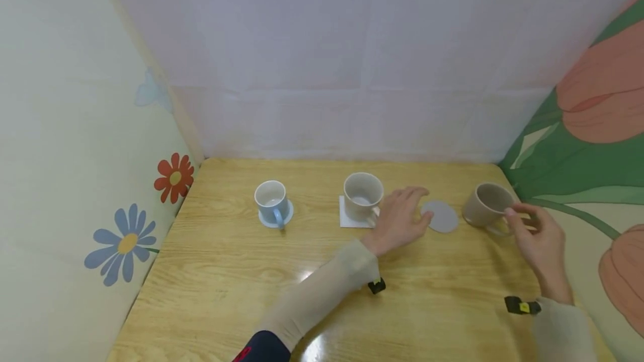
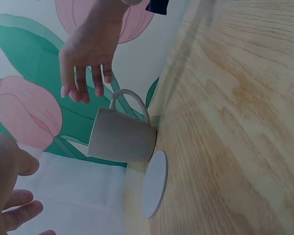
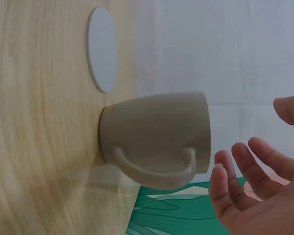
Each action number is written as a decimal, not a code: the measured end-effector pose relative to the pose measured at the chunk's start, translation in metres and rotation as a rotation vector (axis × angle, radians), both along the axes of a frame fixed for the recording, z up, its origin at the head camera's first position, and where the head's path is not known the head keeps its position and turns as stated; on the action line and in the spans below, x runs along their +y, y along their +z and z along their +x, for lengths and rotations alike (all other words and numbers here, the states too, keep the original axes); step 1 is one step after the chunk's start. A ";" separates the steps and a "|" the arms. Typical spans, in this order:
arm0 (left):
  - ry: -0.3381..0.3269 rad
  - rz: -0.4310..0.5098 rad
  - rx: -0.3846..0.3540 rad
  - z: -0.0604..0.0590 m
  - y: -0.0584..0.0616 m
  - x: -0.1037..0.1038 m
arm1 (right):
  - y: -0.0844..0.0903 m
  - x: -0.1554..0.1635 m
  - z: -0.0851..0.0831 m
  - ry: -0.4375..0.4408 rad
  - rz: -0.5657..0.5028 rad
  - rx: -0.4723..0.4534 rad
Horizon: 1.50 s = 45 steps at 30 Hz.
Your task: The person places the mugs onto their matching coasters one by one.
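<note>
A greyish-beige mug [image 1: 474,212] stands upright on the table at the right, its handle [image 3: 159,177] turned toward the person. My right hand [image 1: 543,242] hovers by its rim with fingers loosely bent; the right wrist view shows space between the fingertips and the mug. To the mug's left lies a bare round grey coaster [image 1: 440,217]. Over the table just left of that coaster, my left hand [image 1: 399,219] is held with fingers spread, nothing in it. Behind the left hand, a larger pale mug [image 1: 359,211] sits on a square white coaster [image 1: 347,220], its handle partly covered.
Farther left, a small cup with a blue handle [image 1: 278,217] stands on a round light-blue coaster [image 1: 289,214]. The wooden table [image 1: 211,289] meets a white cloth backdrop [image 1: 302,60] behind, with flower-printed panels [image 1: 598,172] at both sides.
</note>
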<state>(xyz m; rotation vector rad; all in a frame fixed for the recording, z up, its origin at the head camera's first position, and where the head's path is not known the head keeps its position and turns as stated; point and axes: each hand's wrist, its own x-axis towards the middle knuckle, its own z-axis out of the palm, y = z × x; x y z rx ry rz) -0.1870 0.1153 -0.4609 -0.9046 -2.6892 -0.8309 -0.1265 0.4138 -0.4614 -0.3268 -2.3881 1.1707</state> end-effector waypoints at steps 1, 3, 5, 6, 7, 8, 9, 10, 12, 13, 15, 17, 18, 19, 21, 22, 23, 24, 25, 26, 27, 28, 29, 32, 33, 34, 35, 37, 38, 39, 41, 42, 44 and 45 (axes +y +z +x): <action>0.002 0.001 0.001 0.001 -0.001 0.002 | -0.001 0.002 0.001 -0.005 0.001 -0.004; 0.002 0.004 -0.003 0.001 -0.003 0.005 | -0.003 0.006 0.001 -0.016 -0.003 -0.013; -0.003 0.008 -0.011 0.002 -0.005 0.007 | -0.004 0.009 0.002 -0.026 -0.004 -0.023; -0.007 0.011 -0.013 0.001 -0.006 0.009 | -0.004 0.010 0.003 -0.032 -0.004 -0.027; -0.012 0.015 -0.017 0.001 -0.008 0.010 | -0.005 0.011 0.003 -0.038 -0.005 -0.028; -0.014 0.017 -0.023 0.001 -0.009 0.010 | -0.005 0.011 0.003 -0.042 -0.008 -0.029; -0.015 0.018 -0.030 0.001 -0.011 0.011 | -0.006 0.012 0.003 -0.044 -0.009 -0.033; -0.016 0.015 -0.036 0.001 -0.012 0.012 | -0.007 0.013 0.003 -0.050 -0.009 -0.037; -0.015 0.006 -0.051 0.002 -0.015 0.013 | -0.009 0.015 0.003 -0.045 -0.018 -0.043; -0.012 -0.001 -0.059 0.002 -0.016 0.013 | -0.011 0.016 0.002 -0.047 -0.018 -0.048; -0.006 -0.019 -0.070 0.003 -0.018 0.014 | -0.014 0.019 0.002 -0.048 -0.017 -0.061; 0.004 -0.031 -0.074 0.002 -0.019 0.015 | -0.017 0.020 0.000 -0.042 -0.021 -0.078; 0.010 -0.036 -0.074 0.002 -0.020 0.016 | -0.019 0.021 -0.001 -0.041 -0.019 -0.089; 0.015 -0.040 -0.072 0.002 -0.021 0.017 | -0.020 0.022 -0.002 -0.035 -0.013 -0.102; 0.024 -0.042 -0.070 0.000 -0.023 0.018 | -0.023 0.025 -0.004 -0.013 -0.009 -0.130; 0.028 -0.041 -0.069 -0.001 -0.024 0.019 | -0.025 0.026 -0.005 -0.002 -0.009 -0.139; 0.031 -0.042 -0.068 -0.002 -0.025 0.020 | -0.027 0.028 -0.006 0.008 -0.005 -0.146; 0.034 -0.043 -0.067 -0.002 -0.025 0.021 | -0.029 0.029 -0.007 0.020 -0.006 -0.151; 0.036 -0.043 -0.066 -0.003 -0.026 0.022 | -0.031 0.030 -0.007 0.029 -0.014 -0.153; 0.037 -0.048 -0.068 -0.003 -0.027 0.023 | -0.033 0.031 -0.006 0.034 -0.028 -0.157; 0.037 -0.054 -0.069 -0.003 -0.029 0.024 | -0.035 0.032 -0.005 0.038 -0.038 -0.162; 0.037 -0.061 -0.069 -0.003 -0.031 0.025 | -0.038 0.033 -0.004 0.044 -0.051 -0.172; 0.038 -0.067 -0.069 -0.003 -0.033 0.027 | -0.040 0.033 -0.002 0.049 -0.064 -0.186; 0.039 -0.071 -0.071 -0.002 -0.039 0.030 | -0.043 0.034 0.003 0.053 -0.094 -0.224; 0.036 -0.063 -0.070 -0.003 -0.041 0.032 | -0.044 0.034 0.003 0.053 -0.099 -0.233; 0.036 -0.055 -0.073 -0.003 -0.042 0.032 | -0.045 0.034 0.003 0.055 -0.108 -0.238; 0.037 -0.046 -0.077 -0.004 -0.043 0.033 | -0.045 0.034 0.003 0.057 -0.119 -0.238; 0.032 -0.028 -0.090 -0.006 -0.044 0.034 | -0.046 0.034 0.002 0.066 -0.156 -0.232; 0.030 -0.024 -0.094 -0.007 -0.045 0.035 | -0.046 0.033 0.002 0.072 -0.173 -0.227; 0.030 -0.026 -0.097 -0.009 -0.046 0.036 | -0.046 0.033 0.002 0.081 -0.194 -0.221; 0.034 -0.033 -0.105 -0.011 -0.048 0.038 | -0.045 0.032 0.003 0.097 -0.230 -0.210; 0.037 -0.036 -0.108 -0.013 -0.049 0.040 | -0.046 0.031 0.003 0.102 -0.243 -0.207; 0.045 -0.037 -0.120 -0.015 -0.052 0.041 | -0.046 0.031 0.002 0.111 -0.261 -0.201; 0.048 -0.034 -0.127 -0.017 -0.054 0.042 | -0.047 0.030 0.002 0.112 -0.266 -0.200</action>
